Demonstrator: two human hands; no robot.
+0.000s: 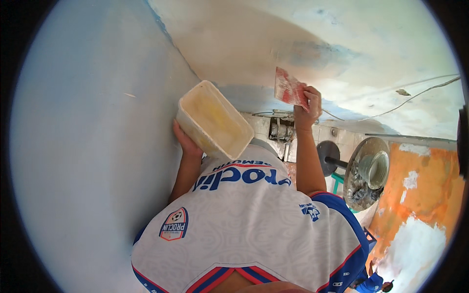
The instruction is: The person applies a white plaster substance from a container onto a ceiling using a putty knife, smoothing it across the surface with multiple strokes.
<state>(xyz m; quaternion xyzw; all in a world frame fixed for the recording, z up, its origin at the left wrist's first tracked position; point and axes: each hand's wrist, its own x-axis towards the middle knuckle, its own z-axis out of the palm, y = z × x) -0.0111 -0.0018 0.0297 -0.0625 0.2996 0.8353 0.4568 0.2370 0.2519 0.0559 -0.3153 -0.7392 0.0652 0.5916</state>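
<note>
My left hand (pixel 187 140) is wrapped round the lower side of an off-white rectangular plastic tub (pixel 192 123). The tub is tilted, and pale yellowish residue coats its inside. Up beside the wall, my right hand (pixel 309 108) grips a flat red putty spreader (pixel 288 88) smeared with white. The spreader's free edge points away from my fingers, toward the pale patchy wall (pixel 234 39). Whether it touches that wall I cannot tell. A gap separates the spreader from the tub.
A bluish wall (pixel 88 146) runs close along my left. Thin cable (pixel 415 100) hangs across the wall at right. A round-topped stand (pixel 351 173) bears a whitish bucket (pixel 377 170). Beyond, a person in blue (pixel 373 283) is beside an orange wall (pixel 425 190) with white patches.
</note>
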